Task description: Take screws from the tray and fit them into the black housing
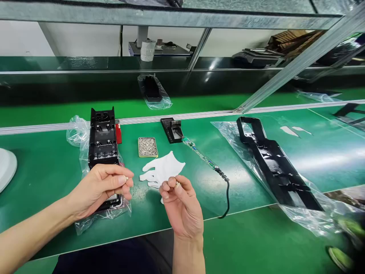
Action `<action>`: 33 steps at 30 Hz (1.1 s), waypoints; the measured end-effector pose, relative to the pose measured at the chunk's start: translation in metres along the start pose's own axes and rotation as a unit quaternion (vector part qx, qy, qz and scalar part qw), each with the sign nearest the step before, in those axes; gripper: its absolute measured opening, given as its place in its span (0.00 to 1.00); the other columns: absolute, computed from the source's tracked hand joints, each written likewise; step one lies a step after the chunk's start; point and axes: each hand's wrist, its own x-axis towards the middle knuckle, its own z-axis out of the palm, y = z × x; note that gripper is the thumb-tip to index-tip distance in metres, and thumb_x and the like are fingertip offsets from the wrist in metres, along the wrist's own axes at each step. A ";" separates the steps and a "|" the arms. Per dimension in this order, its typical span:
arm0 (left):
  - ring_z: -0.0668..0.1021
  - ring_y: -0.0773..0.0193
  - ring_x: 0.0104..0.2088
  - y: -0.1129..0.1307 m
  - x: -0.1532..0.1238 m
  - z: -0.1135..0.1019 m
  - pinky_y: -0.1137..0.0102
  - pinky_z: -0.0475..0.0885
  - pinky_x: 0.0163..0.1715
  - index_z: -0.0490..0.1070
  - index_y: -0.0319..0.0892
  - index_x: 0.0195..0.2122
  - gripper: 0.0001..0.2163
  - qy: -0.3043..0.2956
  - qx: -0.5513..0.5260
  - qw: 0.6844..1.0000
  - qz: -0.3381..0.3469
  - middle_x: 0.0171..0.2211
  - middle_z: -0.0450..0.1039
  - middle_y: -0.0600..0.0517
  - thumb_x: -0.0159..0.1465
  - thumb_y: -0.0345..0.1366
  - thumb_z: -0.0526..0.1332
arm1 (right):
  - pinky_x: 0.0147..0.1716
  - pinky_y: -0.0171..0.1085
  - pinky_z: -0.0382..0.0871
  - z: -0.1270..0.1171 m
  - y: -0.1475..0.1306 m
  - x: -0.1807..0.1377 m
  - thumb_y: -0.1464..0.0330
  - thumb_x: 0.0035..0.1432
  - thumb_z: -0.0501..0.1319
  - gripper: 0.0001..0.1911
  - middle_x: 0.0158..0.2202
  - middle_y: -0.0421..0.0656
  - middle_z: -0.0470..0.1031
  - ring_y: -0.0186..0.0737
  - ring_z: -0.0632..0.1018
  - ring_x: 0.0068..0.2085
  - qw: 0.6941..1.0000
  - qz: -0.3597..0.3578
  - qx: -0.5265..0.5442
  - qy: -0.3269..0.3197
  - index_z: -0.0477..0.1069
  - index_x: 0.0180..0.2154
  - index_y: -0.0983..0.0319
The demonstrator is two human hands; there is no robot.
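My left hand [107,186] is closed in a pinch on a small shiny metal piece [127,178], above the near part of a long black plastic housing [103,139]. Between thumb and forefinger of my right hand [184,203] sits another small metal piece [177,183]. Both pieces are too small to tell their exact kind. A square tin [148,147] full of many tiny silvery parts stands beyond my hands. Behind my right hand lies a white glove [167,166], partly hidden by the fingers. The housing rests on a clear plastic bag [84,224].
A soldering iron [201,153] leans in its black stand [171,130], its cord running to the front edge. On the right, a long black frame [268,152] lies on clear plastic. Another bagged black part [152,89] lies at the back. A slanting metal post [285,76] rises on the right.
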 end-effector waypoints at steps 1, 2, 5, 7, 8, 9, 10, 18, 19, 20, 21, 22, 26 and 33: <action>0.77 0.69 0.27 -0.001 0.001 -0.001 0.82 0.76 0.31 0.80 0.41 0.34 0.10 -0.001 -0.004 1.000 -0.002 0.28 0.72 0.48 0.52 0.37 0.74 | 0.34 0.20 0.72 0.000 0.000 0.000 0.67 0.59 0.72 0.08 0.37 0.39 0.72 0.27 0.75 0.37 1.000 -0.002 -0.008 0.006 0.78 0.40 0.51; 0.77 0.69 0.27 -0.002 0.001 -0.002 0.81 0.76 0.31 0.80 0.41 0.34 0.10 -0.001 -0.008 1.000 -0.004 0.28 0.72 0.48 0.52 0.37 0.74 | 0.34 0.20 0.72 0.000 0.001 0.000 0.66 0.59 0.73 0.08 0.37 0.39 0.72 0.27 0.75 0.37 1.000 -0.004 -0.015 0.012 0.78 0.40 0.52; 0.76 0.69 0.26 -0.003 0.004 -0.005 0.80 0.77 0.31 0.80 0.40 0.34 0.11 0.004 -0.019 1.000 -0.007 0.27 0.72 0.48 0.52 0.37 0.74 | 0.33 0.20 0.72 -0.001 0.001 0.000 0.65 0.58 0.73 0.08 0.36 0.40 0.72 0.27 0.75 0.36 0.999 -0.004 -0.031 0.024 0.78 0.39 0.51; 0.77 0.68 0.27 -0.004 0.005 -0.008 0.80 0.77 0.31 0.80 0.39 0.34 0.12 0.013 -0.026 1.000 -0.012 0.28 0.72 0.47 0.50 0.37 0.75 | 0.33 0.20 0.72 -0.001 0.002 0.000 0.64 0.57 0.74 0.08 0.36 0.40 0.72 0.27 0.75 0.35 0.999 -0.001 -0.039 0.030 0.78 0.39 0.51; 0.77 0.68 0.27 -0.004 0.006 -0.009 0.80 0.77 0.32 0.80 0.39 0.33 0.12 0.015 -0.031 0.999 -0.018 0.28 0.73 0.47 0.49 0.37 0.76 | 0.33 0.20 0.72 -0.001 0.001 0.000 0.64 0.57 0.74 0.08 0.35 0.40 0.72 0.28 0.75 0.35 0.999 0.002 -0.042 0.033 0.78 0.38 0.51; 0.77 0.68 0.27 -0.004 0.006 -0.010 0.80 0.77 0.32 0.80 0.38 0.33 0.13 0.016 -0.039 0.999 -0.027 0.29 0.73 0.47 0.48 0.37 0.76 | 0.33 0.20 0.72 -0.001 0.001 0.001 0.64 0.57 0.74 0.08 0.35 0.40 0.72 0.28 0.75 0.36 0.998 0.005 -0.045 0.035 0.78 0.38 0.51; 0.77 0.68 0.27 -0.004 0.007 -0.012 0.79 0.78 0.32 0.79 0.38 0.32 0.13 0.016 -0.049 0.998 -0.036 0.29 0.74 0.47 0.48 0.37 0.76 | 0.32 0.20 0.72 -0.001 0.001 0.002 0.65 0.56 0.74 0.08 0.35 0.40 0.72 0.28 0.75 0.35 0.998 0.008 -0.048 0.035 0.78 0.37 0.51; 0.79 0.66 0.28 -0.004 0.008 -0.019 0.76 0.79 0.35 0.78 0.36 0.33 0.12 -0.001 -0.088 0.996 -0.030 0.31 0.75 0.47 0.50 0.35 0.75 | 0.24 0.25 0.68 -0.006 0.007 0.012 0.65 0.52 0.76 0.10 0.32 0.45 0.70 0.33 0.73 0.30 0.995 0.021 -0.085 0.045 0.78 0.35 0.55; 0.79 0.66 0.28 -0.003 0.007 -0.020 0.75 0.79 0.35 0.77 0.36 0.33 0.12 -0.001 -0.083 0.996 -0.022 0.32 0.75 0.47 0.51 0.35 0.75 | 0.23 0.26 0.68 -0.007 0.008 0.012 0.64 0.52 0.76 0.11 0.32 0.45 0.69 0.33 0.72 0.30 0.994 0.024 -0.092 0.046 0.78 0.35 0.55; 0.79 0.66 0.28 -0.002 0.006 -0.022 0.76 0.79 0.35 0.77 0.35 0.32 0.12 0.000 -0.072 0.997 -0.008 0.31 0.75 0.47 0.51 0.35 0.74 | 0.23 0.26 0.67 -0.007 0.008 0.011 0.64 0.52 0.76 0.11 0.32 0.45 0.69 0.33 0.72 0.29 0.994 0.026 -0.098 0.047 0.77 0.35 0.56; 0.78 0.66 0.28 -0.001 0.003 -0.026 0.76 0.78 0.34 0.77 0.35 0.32 0.12 0.006 -0.054 0.998 0.016 0.31 0.74 0.47 0.52 0.36 0.74 | 0.23 0.26 0.66 -0.007 0.009 0.010 0.63 0.52 0.76 0.11 0.31 0.45 0.69 0.33 0.71 0.29 0.993 0.029 -0.103 0.046 0.77 0.35 0.56; 0.78 0.66 0.27 0.001 0.000 -0.031 0.76 0.78 0.32 0.76 0.34 0.31 0.12 0.020 -0.031 0.998 0.051 0.30 0.74 0.47 0.53 0.37 0.74 | 0.23 0.26 0.65 -0.008 0.009 0.008 0.63 0.53 0.76 0.12 0.31 0.45 0.68 0.33 0.70 0.29 0.993 0.032 -0.107 0.045 0.76 0.35 0.56; 0.77 0.68 0.29 0.007 -0.016 -0.065 0.74 0.78 0.33 0.76 0.39 0.33 0.05 0.132 0.153 0.943 0.264 0.31 0.72 0.50 0.59 0.35 0.68 | 0.22 0.26 0.62 -0.012 0.013 0.006 0.62 0.54 0.75 0.11 0.29 0.45 0.65 0.33 0.69 0.29 0.993 0.044 -0.100 0.037 0.76 0.34 0.56; 0.77 0.71 0.32 -0.007 -0.038 -0.106 0.76 0.78 0.35 0.76 0.43 0.35 0.03 0.260 0.387 0.810 0.355 0.34 0.73 0.52 0.62 0.29 0.64 | 0.25 0.30 0.68 -0.017 0.031 0.016 0.65 0.56 0.74 0.09 0.25 0.45 0.62 0.35 0.70 0.29 0.990 0.055 -0.132 -0.011 0.76 0.33 0.59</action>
